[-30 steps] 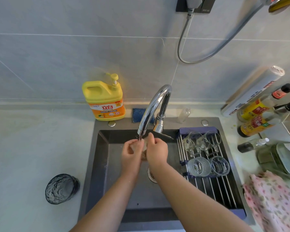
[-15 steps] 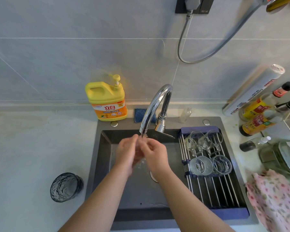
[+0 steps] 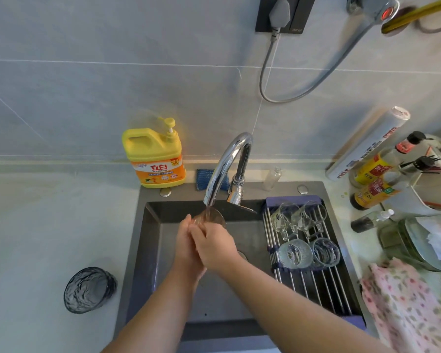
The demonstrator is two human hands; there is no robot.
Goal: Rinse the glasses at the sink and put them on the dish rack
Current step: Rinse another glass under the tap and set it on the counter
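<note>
My left grip (image 3: 185,240) and right grip (image 3: 214,247) both clasp one clear glass (image 3: 210,216) over the sink (image 3: 150,240), the right laid across the left. The glass sticks out just beyond my fingertips, directly under the spout of the faucet (image 3: 227,161), and water runs onto it.

Just right of the grip, the faucet's lever (image 3: 243,207) juts out low between my hands and the dish rack (image 3: 316,284). The rack spans the right side of the sink. On it lie two handled glass cups (image 3: 281,217) at the far end and two round glasses (image 3: 294,253) nearer me, all apart from my hands.

Well to the left and nearer me, a dark textured glass (image 3: 89,289) stands on the bench (image 3: 36,225). Beyond the grip, by the wall, stand a yellow dish soap bottle (image 3: 154,155) and a blue sponge (image 3: 203,174), which is partly hidden behind the spout. Far to the right are sauce bottles (image 3: 374,194) and a pink floral cloth (image 3: 405,301).

Half a second ago my hands met side by side at the spout and the glass hardly showed. Now the right overlaps the left and the glass's rounded wall shows above them. The dark glass and the four on the rack lie as before.
</note>
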